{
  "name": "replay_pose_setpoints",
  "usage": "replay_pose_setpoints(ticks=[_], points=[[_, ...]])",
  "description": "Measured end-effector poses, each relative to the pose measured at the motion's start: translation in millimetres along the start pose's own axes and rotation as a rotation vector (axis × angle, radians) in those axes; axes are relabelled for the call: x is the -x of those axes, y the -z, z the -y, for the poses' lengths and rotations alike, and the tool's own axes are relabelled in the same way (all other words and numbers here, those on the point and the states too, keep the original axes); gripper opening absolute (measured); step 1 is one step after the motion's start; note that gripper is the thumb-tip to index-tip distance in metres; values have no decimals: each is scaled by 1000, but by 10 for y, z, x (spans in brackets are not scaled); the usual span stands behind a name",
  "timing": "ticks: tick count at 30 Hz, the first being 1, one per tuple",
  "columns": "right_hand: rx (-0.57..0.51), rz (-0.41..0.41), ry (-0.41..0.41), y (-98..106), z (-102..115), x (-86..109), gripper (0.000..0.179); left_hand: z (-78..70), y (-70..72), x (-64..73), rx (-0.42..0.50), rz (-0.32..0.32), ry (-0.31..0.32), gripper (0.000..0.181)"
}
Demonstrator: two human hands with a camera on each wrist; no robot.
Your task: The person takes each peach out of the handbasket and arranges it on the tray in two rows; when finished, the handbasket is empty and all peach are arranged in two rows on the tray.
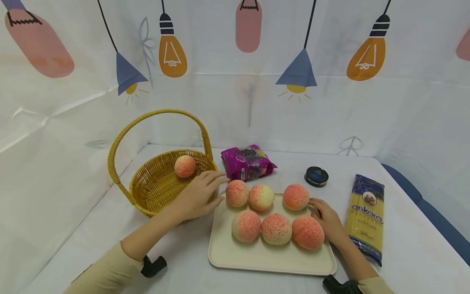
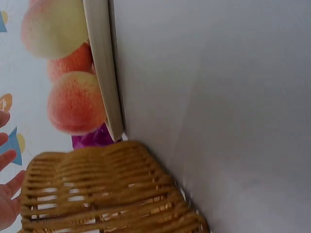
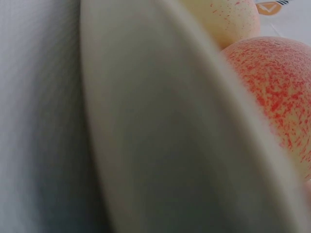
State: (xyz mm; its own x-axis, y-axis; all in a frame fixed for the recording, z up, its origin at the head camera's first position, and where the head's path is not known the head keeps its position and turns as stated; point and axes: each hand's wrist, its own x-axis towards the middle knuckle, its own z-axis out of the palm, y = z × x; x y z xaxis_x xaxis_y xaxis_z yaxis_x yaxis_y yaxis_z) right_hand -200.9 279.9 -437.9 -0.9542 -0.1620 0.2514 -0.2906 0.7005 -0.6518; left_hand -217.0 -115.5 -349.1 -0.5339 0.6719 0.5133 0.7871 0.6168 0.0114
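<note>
My left hand is held out with its fingers extended, between the right rim of a wicker basket and the left edge of a cream tray. It holds nothing. One peach lies inside the basket. On the tray sit several peaches in two rows, among them a speckled peach at the front. At the tray's right edge is my right hand, its fingertips right beside the back-right peach and close to the front-right peach. The right wrist view shows the tray's side wall close up.
Behind the tray lies a purple snack bag. A small round black tin stands at the back right, and a yellow and blue pasta packet lies right of my right hand. The basket's tall handle arches upward. A patterned cloth hangs behind.
</note>
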Motion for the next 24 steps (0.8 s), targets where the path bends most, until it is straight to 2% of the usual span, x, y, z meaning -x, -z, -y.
replay_pose_setpoints(ticks=[5,9,14,18,24], points=[[7,-10,18,-11,-20,0,36,127,85,28,-18,-19,4,47],[5,-6,17,-14,-23,-2,36,267,115,70,-11,-2,74,47],[1,-3,13,-8,-10,-12,35,495,66,166,-54,32,126,49],[-8,-2,14,-15,-3,-8,34,632,11,254,-72,89,183,51],[7,-20,33,-25,-12,-2,34,742,11,298,-7,202,348,51]])
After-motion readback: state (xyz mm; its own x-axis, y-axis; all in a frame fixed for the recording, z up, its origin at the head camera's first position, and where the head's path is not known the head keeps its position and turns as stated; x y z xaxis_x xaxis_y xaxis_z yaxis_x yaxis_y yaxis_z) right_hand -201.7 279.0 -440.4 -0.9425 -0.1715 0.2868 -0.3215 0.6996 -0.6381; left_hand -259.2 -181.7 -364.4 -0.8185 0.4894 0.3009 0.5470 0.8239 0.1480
